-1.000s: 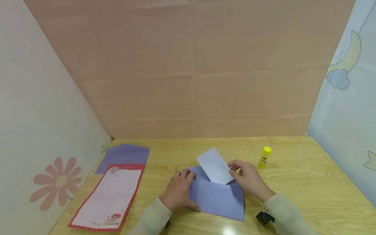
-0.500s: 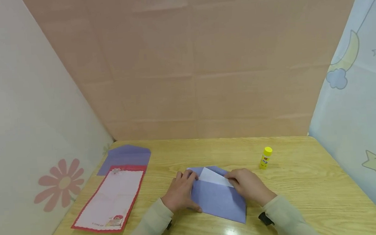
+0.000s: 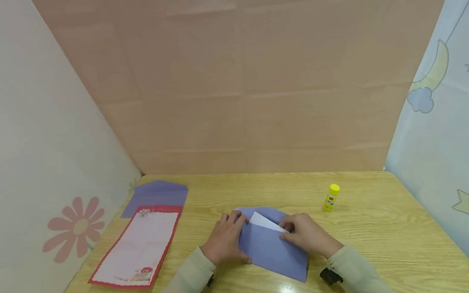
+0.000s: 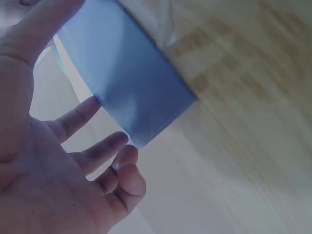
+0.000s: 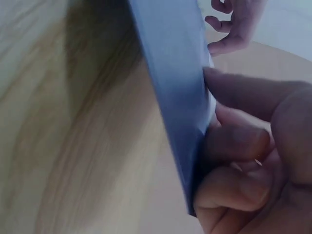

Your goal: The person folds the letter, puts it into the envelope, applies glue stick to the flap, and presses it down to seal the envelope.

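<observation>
A purple envelope [image 3: 273,250] lies tilted on the table. Out of its mouth sticks the corner of a white card [image 3: 264,221]; the rest of the card is hidden inside. My left hand [image 3: 225,239] grips the envelope's left end, its fingers at the upper edge and the thumb near the lower one. In the left wrist view the fingertips [image 4: 95,101] touch the envelope's edge. At the right of the mouth my right hand [image 3: 308,234] pinches the envelope's edge beside the card, thumb in front and other fingers curled behind, as the right wrist view [image 5: 239,141] has it.
To the left lies a red-bordered sheet of letter paper [image 3: 138,249], overlapping a second purple envelope [image 3: 157,195]. A yellow glue stick [image 3: 331,198] stands upright at the right, beyond my right hand. Covered walls [image 3: 239,84] enclose the wooden table [image 3: 382,227] behind and at both sides.
The white card has slid down into the envelope, leaving only a corner out. My right hand has followed it down and now has its thumb at the envelope's edge. The left hand stays in place.
</observation>
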Available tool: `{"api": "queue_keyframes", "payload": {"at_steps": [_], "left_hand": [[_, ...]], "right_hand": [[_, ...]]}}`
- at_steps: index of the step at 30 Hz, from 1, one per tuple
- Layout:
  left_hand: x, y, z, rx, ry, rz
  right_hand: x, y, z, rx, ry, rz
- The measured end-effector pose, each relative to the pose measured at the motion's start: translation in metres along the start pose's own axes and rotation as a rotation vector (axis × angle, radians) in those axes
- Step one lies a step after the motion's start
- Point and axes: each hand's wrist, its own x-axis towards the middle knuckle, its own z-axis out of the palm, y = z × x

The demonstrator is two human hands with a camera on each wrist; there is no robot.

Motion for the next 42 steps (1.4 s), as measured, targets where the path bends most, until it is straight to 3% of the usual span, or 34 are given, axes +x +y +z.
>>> {"api": "queue_keyframes", "payload": {"at_steps": [4, 9, 11, 12, 14, 18, 21, 27, 32, 37, 42], "left_hand": [[0.002, -0.002, 0.001, -0.054, 0.076, -0.022], [0.005, -0.005, 0.000, -0.108, 0.336, -0.096], [0.006, -0.006, -0.001, -0.158, 0.387, -0.150], [0.006, -0.007, -0.002, -0.204, 0.386, -0.173], [0.007, -0.007, -0.003, -0.353, 0.319, -0.188], [0.007, -0.004, -0.003, -0.704, 0.112, -0.117], [0.008, -0.001, -0.003, -0.833, 0.049, -0.059], [0.012, -0.003, -0.006, -0.812, 0.074, -0.052], [0.012, -0.008, -0.010, -0.748, 0.049, -0.022], [0.012, -0.010, -0.014, -0.705, 0.029, -0.001], [0.012, -0.009, -0.012, -0.697, 0.059, 0.004]], "right_hand": [[0.001, 0.003, 0.000, 0.043, 0.113, 0.115], [0.003, 0.008, 0.000, 0.157, 0.274, 0.295], [0.004, 0.009, 0.000, 0.220, 0.324, 0.356], [0.004, 0.009, -0.001, 0.252, 0.346, 0.378], [0.004, 0.007, -0.001, 0.310, 0.382, 0.410], [0.003, 0.001, 0.001, 0.393, 0.401, 0.431], [0.003, -0.004, 0.002, 0.392, 0.377, 0.393], [0.006, -0.011, -0.003, 0.233, 0.328, 0.230], [0.008, -0.015, -0.010, 0.143, 0.304, 0.140], [0.005, -0.015, -0.015, 0.125, 0.307, 0.066], [0.003, -0.014, -0.012, 0.165, 0.222, 0.033]]}}
